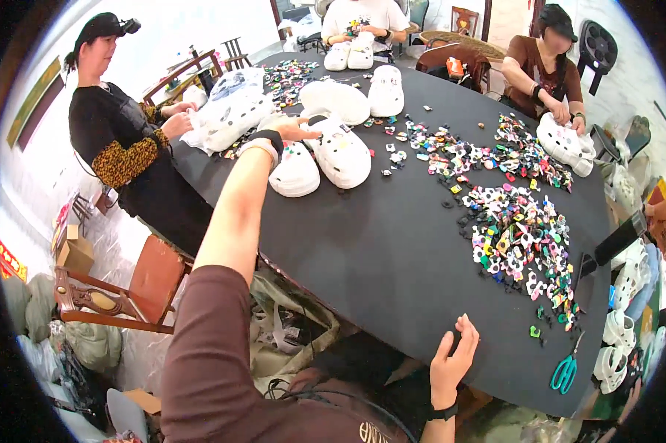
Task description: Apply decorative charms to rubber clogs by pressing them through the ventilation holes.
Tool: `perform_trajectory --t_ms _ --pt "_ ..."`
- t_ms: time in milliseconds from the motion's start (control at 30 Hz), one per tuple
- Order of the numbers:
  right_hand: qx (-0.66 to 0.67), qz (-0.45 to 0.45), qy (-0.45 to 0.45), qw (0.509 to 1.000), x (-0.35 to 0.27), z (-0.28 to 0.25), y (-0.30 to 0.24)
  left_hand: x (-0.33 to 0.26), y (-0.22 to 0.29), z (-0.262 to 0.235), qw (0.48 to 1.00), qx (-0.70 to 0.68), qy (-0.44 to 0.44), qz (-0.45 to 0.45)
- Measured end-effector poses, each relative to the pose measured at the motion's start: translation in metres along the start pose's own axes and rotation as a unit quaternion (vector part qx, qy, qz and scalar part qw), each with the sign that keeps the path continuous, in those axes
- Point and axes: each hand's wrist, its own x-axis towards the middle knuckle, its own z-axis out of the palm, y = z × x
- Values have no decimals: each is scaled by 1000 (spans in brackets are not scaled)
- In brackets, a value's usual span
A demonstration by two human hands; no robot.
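My left arm stretches forward over the table. My left hand (294,130) is over the back of a pair of white clogs, one front left clog (294,176) and one front right clog (342,159), both with small coloured charms on top. Its visible fingers point right, partly stretched out, touching or just above the right clog; I cannot tell which. My right hand (455,359) is open and holds nothing, fingers spread near the table's front edge. Right of it spreads a heap of colourful shoe charms (521,236).
More white clogs (386,92) stand beyond. Teal-handled scissors (563,374) lie near the right edge, below a black stand (619,240). A person in black (119,125) handles plastic at left; two others work with clogs across the black table (392,258). A wooden chair (137,292) stands left.
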Motion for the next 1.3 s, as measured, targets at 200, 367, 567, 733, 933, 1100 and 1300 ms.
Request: perform_trajectory --t_ms 200,367,567,733,933,1100,1300 --pt "-134 1 1 991 -5 11 11 12 -20 8 995 -15 40 93" --pt "-231 -70 -8 971 3 7 2 1 -18 6 986 -33 83 138" --pt "122 64 101 985 7 -19 -24 33 11 2 993 62 -4 105" --pt "3 -465 591 659 30 -109 -27 37 19 9 991 111 30 71" --pt "68 -110 399 908 35 -113 -57 -30 -3 4 978 -88 165 95" --pt "46 -175 456 871 44 -105 -67 -105 13 -10 910 -369 183 47" --pt "303 50 52 950 33 -54 -79 -229 108 20 510 -840 -176 62"
